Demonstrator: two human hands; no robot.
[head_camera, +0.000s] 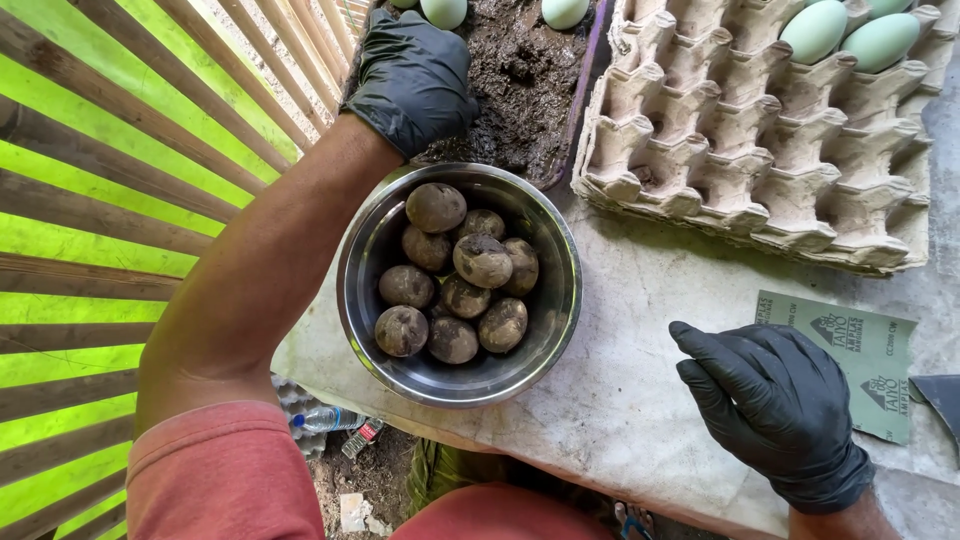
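Stone tabletop (640, 400) holds mud-caked eggs (455, 285) in steel bowl (560, 300) beside egg tray (760, 150)

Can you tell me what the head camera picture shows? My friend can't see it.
A steel bowl of mud-coated eggs sits on a table. The black-gloved left hand rests on dark mud; the gloved right hand lies flat near a cardboard egg tray.

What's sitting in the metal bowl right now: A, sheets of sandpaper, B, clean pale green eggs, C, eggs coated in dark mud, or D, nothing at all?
C: the metal bowl holds a heap of mud-coated eggs, brown and lumpy, while the clean pale green eggs sit in the egg tray.
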